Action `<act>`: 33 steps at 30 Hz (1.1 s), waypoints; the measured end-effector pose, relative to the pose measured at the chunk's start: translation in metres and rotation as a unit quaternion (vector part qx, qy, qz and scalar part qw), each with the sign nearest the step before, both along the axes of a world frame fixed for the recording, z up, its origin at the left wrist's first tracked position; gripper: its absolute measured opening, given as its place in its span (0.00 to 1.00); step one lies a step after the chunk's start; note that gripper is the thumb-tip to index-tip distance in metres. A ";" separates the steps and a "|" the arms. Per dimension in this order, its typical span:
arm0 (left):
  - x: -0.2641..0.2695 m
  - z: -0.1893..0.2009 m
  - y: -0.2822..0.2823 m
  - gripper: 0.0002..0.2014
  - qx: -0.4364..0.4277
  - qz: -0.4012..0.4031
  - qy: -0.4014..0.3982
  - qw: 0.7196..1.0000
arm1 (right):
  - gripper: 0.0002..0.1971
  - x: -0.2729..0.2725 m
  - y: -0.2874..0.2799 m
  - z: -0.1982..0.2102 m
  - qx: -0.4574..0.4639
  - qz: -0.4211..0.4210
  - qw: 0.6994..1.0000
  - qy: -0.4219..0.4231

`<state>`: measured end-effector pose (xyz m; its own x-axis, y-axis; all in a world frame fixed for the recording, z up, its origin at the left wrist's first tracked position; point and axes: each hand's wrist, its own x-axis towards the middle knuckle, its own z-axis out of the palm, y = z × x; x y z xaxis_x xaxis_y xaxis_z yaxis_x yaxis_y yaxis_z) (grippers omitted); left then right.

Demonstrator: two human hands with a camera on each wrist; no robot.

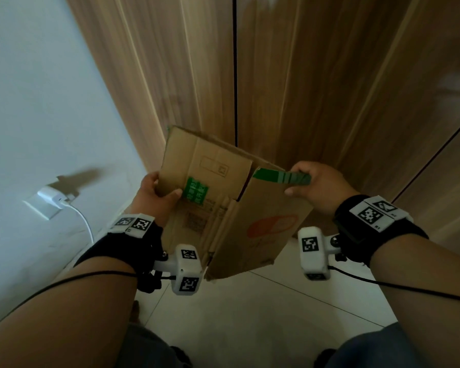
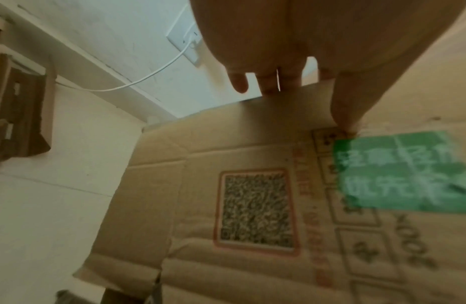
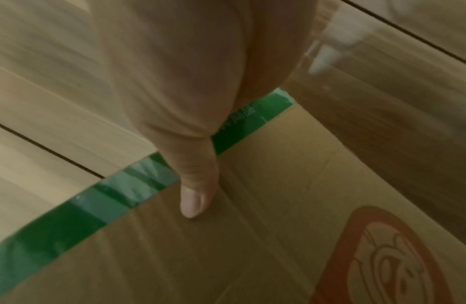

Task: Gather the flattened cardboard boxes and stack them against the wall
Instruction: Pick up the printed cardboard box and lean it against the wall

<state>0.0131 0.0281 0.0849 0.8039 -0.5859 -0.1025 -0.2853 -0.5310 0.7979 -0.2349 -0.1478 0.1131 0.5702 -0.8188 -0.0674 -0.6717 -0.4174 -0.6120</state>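
A flattened brown cardboard box (image 1: 225,205), printed with a green label and an orange-red oval logo, is being held in the air between both hands, tilted above the pale tiled floor (image 1: 263,314) and in front of the wood-grain panelled wall (image 1: 303,75). Its left edge is being gripped by the left hand (image 1: 154,193), the thumb pressed on the printed face beside the green label (image 2: 403,172) and the fingers (image 2: 278,81) wrapped behind the edge. Its upper right edge, bound in a strip of green tape (image 3: 127,185), is being pinched by the right hand (image 1: 318,184), thumb laid flat on the cardboard (the other fingers are hidden behind the board). To the left, a white wall (image 1: 37,88) is being crossed by a white cable (image 2: 138,82) running from a white charger plugged into a socket (image 1: 52,200). More brown cardboard (image 2: 21,115) is being seen on the floor against that wall in the left wrist view.
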 end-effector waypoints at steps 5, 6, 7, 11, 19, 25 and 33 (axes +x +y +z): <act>-0.024 -0.007 -0.013 0.44 0.046 -0.106 0.025 0.993 | 0.09 0.008 0.009 0.006 0.004 0.041 0.997 -0.058; -0.032 -0.006 -0.016 0.46 0.044 -0.141 0.045 0.988 | 0.09 0.010 0.012 0.007 -0.001 0.044 0.997 -0.066; -0.038 -0.004 -0.017 0.49 0.043 -0.175 0.057 0.982 | 0.10 0.012 0.014 0.008 -0.007 0.046 0.996 -0.073; -0.047 0.009 -0.017 0.69 0.082 -0.291 0.090 0.949 | 0.11 0.016 0.019 0.009 -0.013 0.033 0.995 -0.092; -0.062 0.011 -0.021 0.26 0.175 -0.194 -0.022 0.965 | 0.12 0.028 0.026 0.005 -0.025 0.005 0.990 -0.136; -0.048 0.001 -0.022 0.24 0.109 -0.081 0.076 0.988 | 0.25 0.026 0.024 0.001 -0.063 -0.091 0.984 -0.137; -0.018 0.007 -0.009 0.22 -0.117 0.078 0.246 0.959 | 0.34 0.042 0.022 -0.031 0.075 -0.129 0.988 -0.032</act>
